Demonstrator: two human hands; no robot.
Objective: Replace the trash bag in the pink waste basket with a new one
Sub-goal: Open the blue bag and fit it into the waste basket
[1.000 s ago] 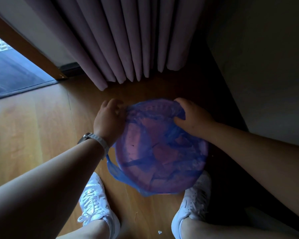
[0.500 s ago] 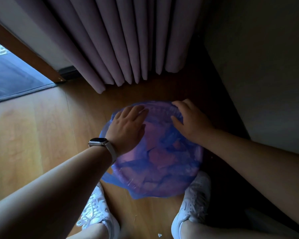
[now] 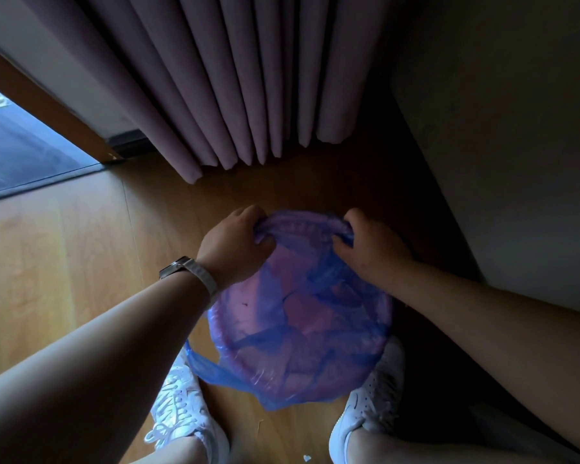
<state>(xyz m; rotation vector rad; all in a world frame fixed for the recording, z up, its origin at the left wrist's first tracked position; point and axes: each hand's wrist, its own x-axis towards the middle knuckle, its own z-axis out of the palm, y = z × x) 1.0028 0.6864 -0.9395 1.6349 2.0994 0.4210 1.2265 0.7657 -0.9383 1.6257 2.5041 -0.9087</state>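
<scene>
A pink waste basket (image 3: 302, 226) stands on the wooden floor between my feet, seen from above. A thin blue trash bag (image 3: 302, 329) lines it and folds over the rim, with a loose flap hanging at the near left. My left hand (image 3: 231, 246) grips the bag's edge at the far left of the rim. My right hand (image 3: 372, 246) grips the bag's edge at the far right of the rim. A watch sits on my left wrist.
Mauve curtains (image 3: 248, 78) hang to the floor just behind the basket. A pale wall (image 3: 499, 145) runs along the right. A doorway with a dark mat (image 3: 21, 152) opens at the far left. My white shoes (image 3: 181, 410) flank the basket.
My left hand moved from lying flat over the bag to the far rim and closed on the bag's edge. My right hand shifted slightly and pinched the edge too.
</scene>
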